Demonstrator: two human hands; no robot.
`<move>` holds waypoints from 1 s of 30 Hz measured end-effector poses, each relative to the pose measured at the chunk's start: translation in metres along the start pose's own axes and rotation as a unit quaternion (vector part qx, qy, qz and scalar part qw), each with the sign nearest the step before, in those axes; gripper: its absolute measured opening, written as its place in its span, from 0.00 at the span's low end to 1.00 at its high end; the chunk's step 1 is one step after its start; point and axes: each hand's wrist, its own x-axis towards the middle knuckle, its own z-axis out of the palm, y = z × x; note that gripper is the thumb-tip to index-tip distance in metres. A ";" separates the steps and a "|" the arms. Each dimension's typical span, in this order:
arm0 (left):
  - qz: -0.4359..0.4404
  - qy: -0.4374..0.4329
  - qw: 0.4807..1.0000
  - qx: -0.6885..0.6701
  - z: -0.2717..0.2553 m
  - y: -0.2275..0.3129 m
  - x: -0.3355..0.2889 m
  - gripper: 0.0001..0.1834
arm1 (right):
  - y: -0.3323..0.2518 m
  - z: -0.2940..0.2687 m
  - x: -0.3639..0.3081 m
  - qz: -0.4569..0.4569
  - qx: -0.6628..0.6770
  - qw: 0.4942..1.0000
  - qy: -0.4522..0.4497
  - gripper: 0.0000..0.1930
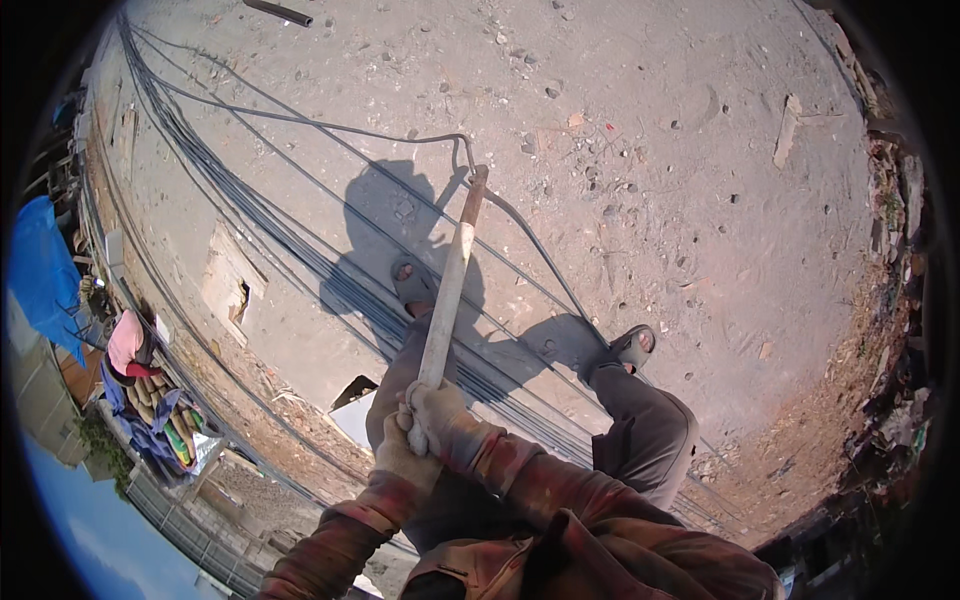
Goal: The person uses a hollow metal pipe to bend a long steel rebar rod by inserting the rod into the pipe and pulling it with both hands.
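A long pale pole [449,300] with a brown, rusty-looking far end slants away from me over the ground. My left hand [404,462], in a pale glove, closes round its near end. Just beyond it my right hand [440,413], gloved too, is wrapped round the same pole. The far tip meets a bent metal rod [535,240], which kinks sharply there. One part of this rod runs off to the far left, the other comes back toward my right foot. Whether the tip hooks the rod or only touches it, I cannot tell.
A bundle of long grey rods [265,215] crosses the dusty ground diagonally, passing under my legs. My sandalled left foot [410,285] and right foot [634,348] stand apart. A person in pink [126,343] is at the left by piled sacks and a blue tarp [42,270]. Rubble [895,230] lines the right.
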 end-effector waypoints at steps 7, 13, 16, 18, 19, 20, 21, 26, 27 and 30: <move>-0.076 0.080 0.878 -0.465 0.235 -0.036 -0.027 0.25 | -0.030 -0.160 -0.024 0.037 -0.114 0.988 -0.095 0.07; -0.217 -0.001 0.807 -0.548 0.231 0.013 -0.052 0.26 | -0.031 -0.191 -0.034 0.076 -0.117 0.980 -0.143 0.13; -0.182 0.039 0.941 -0.283 0.213 0.032 -0.062 0.33 | -0.038 -0.177 -0.045 0.042 -0.091 0.983 -0.153 0.09; -0.094 0.054 0.972 -0.208 0.191 0.022 -0.055 0.36 | -0.050 -0.150 -0.060 0.041 -0.089 0.982 -0.163 0.08; -0.078 0.025 0.974 -0.212 0.171 0.032 -0.059 0.37 | -0.055 -0.141 -0.068 0.045 -0.087 0.983 -0.156 0.07; -0.063 -0.003 0.974 -0.216 0.150 0.042 -0.062 0.37 | -0.052 -0.127 -0.068 0.015 -0.081 0.987 -0.136 0.06; -0.113 -0.061 0.963 -0.238 0.117 0.074 -0.061 0.38 | -0.049 -0.114 -0.059 -0.017 -0.071 0.992 -0.107 0.06; -0.064 -0.156 0.981 -0.098 0.025 0.080 -0.025 0.35 | -0.039 -0.042 -0.032 -0.115 -0.032 0.992 -0.028 0.06; -0.062 -0.166 0.980 -0.094 0.019 0.076 -0.008 0.35 | -0.046 -0.036 -0.027 -0.109 -0.055 0.992 0.013 0.07; 0.021 -0.265 0.964 -0.023 0.021 0.103 0.023 0.28 | -0.082 -0.063 -0.003 -0.051 -0.028 0.997 0.042 0.10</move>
